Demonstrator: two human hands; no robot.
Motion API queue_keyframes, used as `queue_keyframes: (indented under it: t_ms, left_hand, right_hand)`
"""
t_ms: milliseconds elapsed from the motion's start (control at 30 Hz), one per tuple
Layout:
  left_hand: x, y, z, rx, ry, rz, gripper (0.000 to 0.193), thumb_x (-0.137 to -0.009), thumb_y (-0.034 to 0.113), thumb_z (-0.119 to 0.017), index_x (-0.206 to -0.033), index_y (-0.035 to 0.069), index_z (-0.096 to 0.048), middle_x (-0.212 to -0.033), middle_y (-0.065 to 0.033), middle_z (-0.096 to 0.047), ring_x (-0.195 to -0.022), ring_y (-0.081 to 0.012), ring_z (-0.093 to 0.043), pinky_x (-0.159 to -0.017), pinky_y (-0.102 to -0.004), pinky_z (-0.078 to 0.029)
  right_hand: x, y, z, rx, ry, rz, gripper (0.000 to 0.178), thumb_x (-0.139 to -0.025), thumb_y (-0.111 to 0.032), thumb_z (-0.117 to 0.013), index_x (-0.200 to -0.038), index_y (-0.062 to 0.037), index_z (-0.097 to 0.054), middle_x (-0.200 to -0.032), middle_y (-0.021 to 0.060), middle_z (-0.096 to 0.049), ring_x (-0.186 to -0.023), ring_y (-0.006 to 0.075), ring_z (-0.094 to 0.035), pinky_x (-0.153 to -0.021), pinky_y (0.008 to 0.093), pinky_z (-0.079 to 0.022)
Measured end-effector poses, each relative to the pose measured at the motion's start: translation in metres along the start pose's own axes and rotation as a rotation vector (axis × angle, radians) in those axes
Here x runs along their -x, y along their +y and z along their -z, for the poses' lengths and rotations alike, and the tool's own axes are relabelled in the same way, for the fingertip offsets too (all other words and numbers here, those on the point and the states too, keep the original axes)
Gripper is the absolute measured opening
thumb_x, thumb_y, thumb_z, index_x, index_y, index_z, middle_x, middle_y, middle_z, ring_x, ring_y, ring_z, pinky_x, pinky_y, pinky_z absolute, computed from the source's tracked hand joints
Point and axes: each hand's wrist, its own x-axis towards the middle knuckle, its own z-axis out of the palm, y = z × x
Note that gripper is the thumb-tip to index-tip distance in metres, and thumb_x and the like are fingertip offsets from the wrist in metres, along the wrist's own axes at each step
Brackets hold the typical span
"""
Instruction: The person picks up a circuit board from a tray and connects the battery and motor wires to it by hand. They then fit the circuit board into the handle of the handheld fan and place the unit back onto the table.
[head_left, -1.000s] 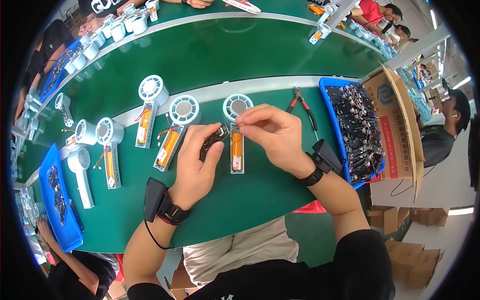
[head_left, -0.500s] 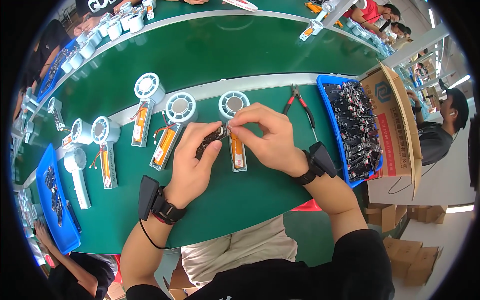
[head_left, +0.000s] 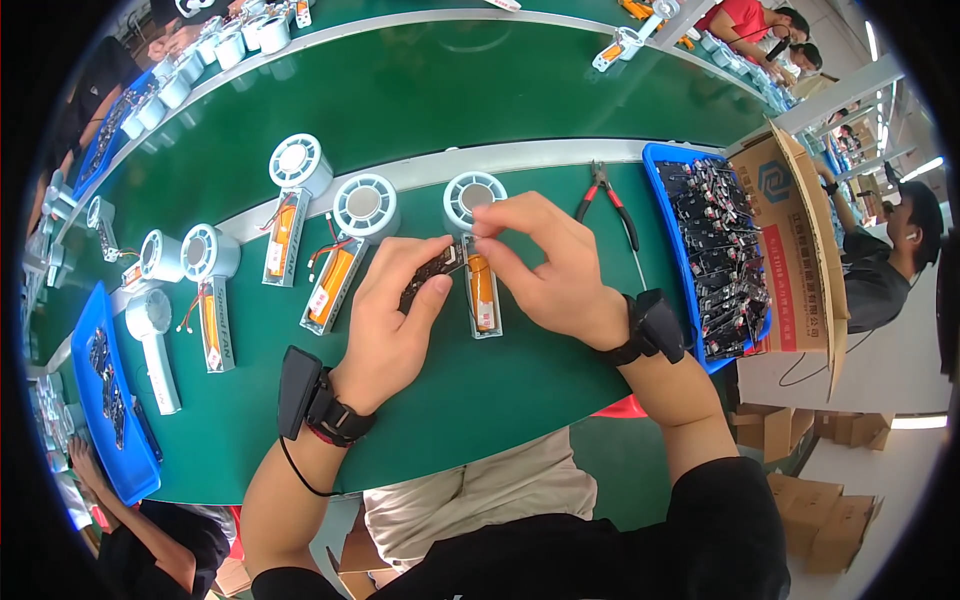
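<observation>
My left hand point(head_left: 388, 325) pinches a small dark circuit board point(head_left: 432, 274) between thumb and fingers, its end pointing right. Close to that end, my right hand point(head_left: 555, 270) has thumb and index finger curled toward each other. Whatever lies between those fingertips is too small to make out. Under my hands lies a pale blue handheld fan point(head_left: 461, 187), partly covered by the right fingers. Its open handle shows an orange battery point(head_left: 482, 293). Just left lies a second opened fan point(head_left: 366, 207) with red wires beside its battery.
More opened fans point(head_left: 300, 165) lie to the left, near a closed-handle fan point(head_left: 150, 318) and a blue tray point(head_left: 125, 462) with several boards. Red-handled pliers point(head_left: 618, 213) lie at right, beside a blue tray point(head_left: 688, 320) heaped with boards and a cardboard box point(head_left: 790, 235). Co-workers sit around.
My right hand has shifted slightly right, and its fingertips have drawn away from the board's end. The left hand still holds the board. The whole view has shifted slightly.
</observation>
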Motion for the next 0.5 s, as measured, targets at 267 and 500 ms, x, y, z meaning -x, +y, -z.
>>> queue_keyframes:
  t_ms: [267, 500]
  left_hand:
    - [-0.0025, 0.0019, -0.0002, -0.08, 0.01, -0.055, 0.031, -0.096, 0.002, -0.064, -0.127, 0.001, -0.063, -0.118, -0.0143, -0.062, -0.102, -0.0254, -0.063, -0.088, -0.0333, -0.052]
    - [-0.0026, -0.0008, 0.0005, -0.081, 0.0, -0.044, 0.033, -0.091, -0.003, -0.069, -0.123, 0.001, -0.066, -0.115, -0.0152, -0.067, -0.101, -0.0269, -0.067, -0.087, -0.0339, -0.054]
  right_hand:
    - [-0.0003, 0.0034, -0.0029, 0.122, -0.037, 0.206, 0.046, -0.083, 0.012, -0.073, -0.125, -0.0017, -0.06, -0.099, 0.0131, -0.072, -0.083, 0.0267, -0.072, -0.071, 0.0333, -0.059]
    - [-0.0005, -0.0009, -0.0009, 0.162, -0.048, 0.293, 0.05, -0.078, 0.016, -0.072, -0.124, -0.0023, -0.062, -0.095, 0.0139, -0.071, -0.08, 0.0279, -0.071, -0.066, 0.035, -0.059]
